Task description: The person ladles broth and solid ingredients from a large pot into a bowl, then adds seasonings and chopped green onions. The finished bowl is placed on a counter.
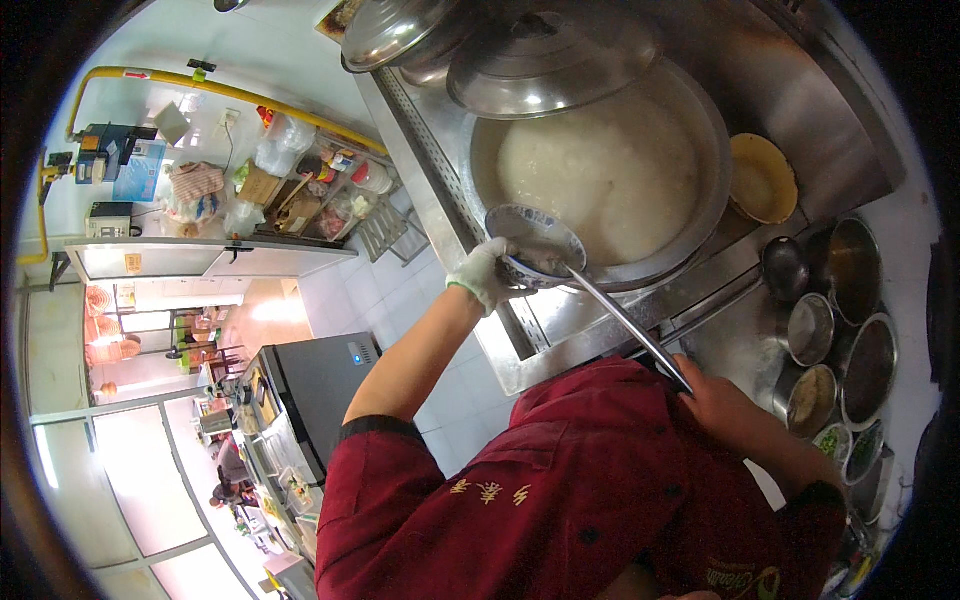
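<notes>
My left hand, in a white glove with a green cuff edge, holds a blue-and-white patterned bowl by its rim and side, over the near edge of a large metal pot. Cloudy broth with pale foam fills much of the pot. Bare and lower right, my right hand grips the long metal handle of a utensil whose head lies inside the bowl. What the bowl contains is unclear. A domed metal lid partly covers the far side of the pot.
Another lid is beyond the pot's left side. A yellow basin stands at its right. Farther right are a dark ladle and several metal bowls, some with chopped greens. A grey appliance stands to the left; a person is far behind it.
</notes>
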Motion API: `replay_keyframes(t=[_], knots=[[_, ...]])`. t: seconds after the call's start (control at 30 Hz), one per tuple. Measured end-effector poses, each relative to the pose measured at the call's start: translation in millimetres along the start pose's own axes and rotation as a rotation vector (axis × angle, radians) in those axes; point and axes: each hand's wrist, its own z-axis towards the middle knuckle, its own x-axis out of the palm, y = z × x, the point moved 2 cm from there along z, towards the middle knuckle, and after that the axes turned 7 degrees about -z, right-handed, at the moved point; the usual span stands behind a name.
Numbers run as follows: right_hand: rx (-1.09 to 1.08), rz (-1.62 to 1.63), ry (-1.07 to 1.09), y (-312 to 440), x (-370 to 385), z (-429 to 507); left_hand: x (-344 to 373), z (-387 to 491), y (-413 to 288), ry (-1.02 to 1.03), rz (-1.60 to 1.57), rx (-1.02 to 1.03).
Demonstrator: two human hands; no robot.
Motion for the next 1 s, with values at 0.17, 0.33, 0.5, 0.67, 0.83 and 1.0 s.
replay_keyframes(t=[0.17, 0.33, 0.5, 0.67, 0.83, 1.0], knots=[[0.039, -0.183, -0.054, 4, -12, 14, -21, 13, 9, 0.186, -0.123, 0.147], [-0.052, -0.229, -0.186, -5, -9, 23, -52, 18, 49, 0.339, -0.366, 0.175], [0.011, -0.045, -0.410, -51, -29, 85, -66, 30, 88, 0.277, -0.587, 0.282], [0.251, 0.435, -0.242, -83, -45, 183, -65, 24, 102, 0.210, -0.759, 0.288], [0.287, 1.157, 0.118, -80, -39, 217, -64, 21, 94, 0.120, -0.874, 0.264], [0.151, 1.718, 0.459, -78, -23, 191, -71, 27, 100, 0.159, -0.840, 0.292]])
